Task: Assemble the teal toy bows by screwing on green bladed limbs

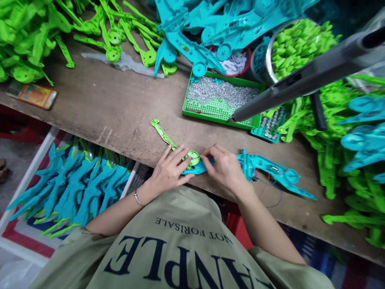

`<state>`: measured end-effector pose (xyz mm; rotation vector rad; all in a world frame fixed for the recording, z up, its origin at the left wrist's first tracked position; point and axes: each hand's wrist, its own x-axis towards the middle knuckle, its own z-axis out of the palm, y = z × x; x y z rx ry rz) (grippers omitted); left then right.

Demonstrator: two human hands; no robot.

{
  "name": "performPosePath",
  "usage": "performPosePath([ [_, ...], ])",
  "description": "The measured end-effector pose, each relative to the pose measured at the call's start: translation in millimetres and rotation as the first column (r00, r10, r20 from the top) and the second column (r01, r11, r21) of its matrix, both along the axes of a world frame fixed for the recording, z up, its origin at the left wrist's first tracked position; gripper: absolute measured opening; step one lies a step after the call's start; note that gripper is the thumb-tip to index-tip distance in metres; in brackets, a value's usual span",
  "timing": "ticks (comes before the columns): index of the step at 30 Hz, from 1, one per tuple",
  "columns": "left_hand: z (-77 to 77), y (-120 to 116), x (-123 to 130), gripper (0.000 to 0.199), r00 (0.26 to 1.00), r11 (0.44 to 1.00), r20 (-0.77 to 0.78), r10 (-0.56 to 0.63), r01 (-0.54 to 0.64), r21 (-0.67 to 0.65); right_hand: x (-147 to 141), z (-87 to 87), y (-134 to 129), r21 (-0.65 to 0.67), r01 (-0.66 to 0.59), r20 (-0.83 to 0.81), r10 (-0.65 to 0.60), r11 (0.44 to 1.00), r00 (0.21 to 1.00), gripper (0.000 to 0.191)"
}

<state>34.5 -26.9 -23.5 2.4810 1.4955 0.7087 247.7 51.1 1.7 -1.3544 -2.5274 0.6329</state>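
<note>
A teal plastic shell (pixel 258 164) lies along the table's front edge, with thin wires showing at its right part. On its left part rests a green arm piece (pixel 162 134) with a round end. My left hand (pixel 171 166) lies over the green piece and the shell, fingers spread and pressing on them near the round end. Thumb and index finger of my right hand (pixel 221 164) are pinched together at the right rim of the round end. Whatever is between those fingertips is too small to make out.
Behind my hands stands a green tray (pixel 222 122) of small metal screws, with a grey electric screwdriver (pixel 279 90) slanting over it. Green parts (pixel 27 36) and teal parts (pixel 186 44) are heaped behind. A crate at left (pixel 37 164) holds teal assemblies (pixel 78 184).
</note>
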Motion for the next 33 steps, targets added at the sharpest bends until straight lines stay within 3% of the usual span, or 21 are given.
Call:
performPosePath([
  [5, 2.2, -1.6, 1.5, 0.048, 1.0, 1.0, -0.006, -0.004, 0.004, -0.025, -0.8, -1.4, -9.1, 0.041, 0.009, 0.087, -0.012, 0.999, 0.996, 0.023],
  [12, 12.6, -4.4, 13.5, 0.048, 0.99, 0.998, -0.137, -0.012, 0.003, -0.067, -4.6, 10.7, -8.2, -0.016, -0.017, 0.208, 0.02, 1.0, 0.978, 0.026],
  [25, 29.8, 2.4, 36.2, 0.053, 0.955, 0.97, -0.295, 0.02, -0.09, -0.225, 13.5, 15.8, 13.3, -0.252, -0.161, 0.017, 0.17, 0.954, 0.985, 0.035],
  [33, 29.9, 2.2, 39.2, 0.046, 0.944, 0.981, -0.328, 0.025, -0.087, -0.176, 23.0, 10.6, 18.3, -0.219, -0.186, -0.103, 0.166, 0.958, 0.981, 0.016],
])
